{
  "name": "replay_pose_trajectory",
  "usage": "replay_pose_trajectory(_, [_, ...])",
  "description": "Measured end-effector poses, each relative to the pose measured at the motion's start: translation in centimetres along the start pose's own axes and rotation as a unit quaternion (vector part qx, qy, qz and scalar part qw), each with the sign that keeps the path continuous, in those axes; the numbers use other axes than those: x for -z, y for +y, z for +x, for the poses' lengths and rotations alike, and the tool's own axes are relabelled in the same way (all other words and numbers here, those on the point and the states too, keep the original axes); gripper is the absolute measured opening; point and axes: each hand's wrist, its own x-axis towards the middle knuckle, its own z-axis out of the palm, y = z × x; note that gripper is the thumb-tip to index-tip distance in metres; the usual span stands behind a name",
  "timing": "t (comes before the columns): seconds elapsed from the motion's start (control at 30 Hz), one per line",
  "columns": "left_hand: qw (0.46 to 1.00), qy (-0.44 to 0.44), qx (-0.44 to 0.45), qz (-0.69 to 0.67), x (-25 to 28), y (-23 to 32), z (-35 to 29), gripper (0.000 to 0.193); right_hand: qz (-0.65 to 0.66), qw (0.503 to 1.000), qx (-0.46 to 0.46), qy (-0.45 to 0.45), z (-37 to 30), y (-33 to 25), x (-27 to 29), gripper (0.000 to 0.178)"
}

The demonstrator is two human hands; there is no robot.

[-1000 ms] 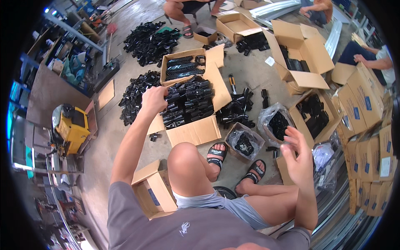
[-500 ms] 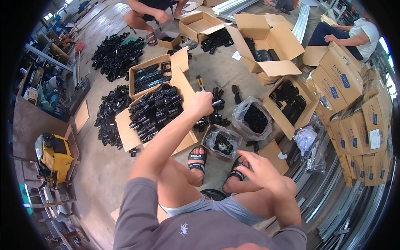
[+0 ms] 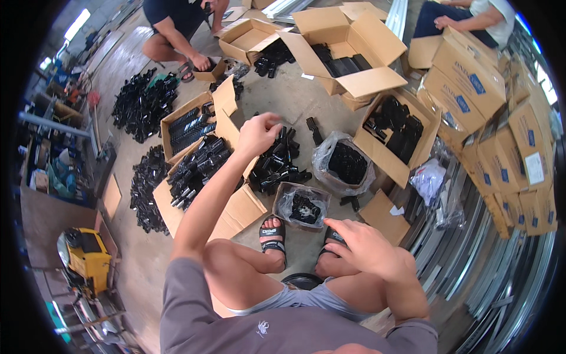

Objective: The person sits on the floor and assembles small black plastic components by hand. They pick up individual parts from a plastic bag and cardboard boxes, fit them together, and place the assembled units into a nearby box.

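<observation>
As I count from here, it's two co-workers [image 3: 168, 34], one yellow machine [image 3: 89, 259], two plastic-lined containers [image 3: 322, 168]. Loose heap of black parts [image 3: 277, 168] lies near the left hand [image 3: 258, 135], fingers half curled, can't tell if gripping. Right hand [image 3: 362, 248] spread, just beside the smaller container, apart from the heap.

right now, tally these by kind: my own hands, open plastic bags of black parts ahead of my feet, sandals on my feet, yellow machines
Left hand and right hand: 2
Plastic bags: 2
Sandals: 2
Yellow machine: 1
Total: 7
</observation>
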Motion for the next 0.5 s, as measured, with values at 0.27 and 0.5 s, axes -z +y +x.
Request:
replay_pose_trajectory(0.27, [0.594,-0.101,-0.404,-0.688,9.2,19.5,-21.7,0.090,0.019,0.999,-0.033,-0.032,-0.6,0.0,1.0,0.052])
replay_pose_trajectory(0.5, [0.481,-0.095,-0.564,-0.665,7.1,21.4,-24.7,0.083,0.001,0.999,-0.047,-0.005,-1.2,0.0,0.3,0.053])
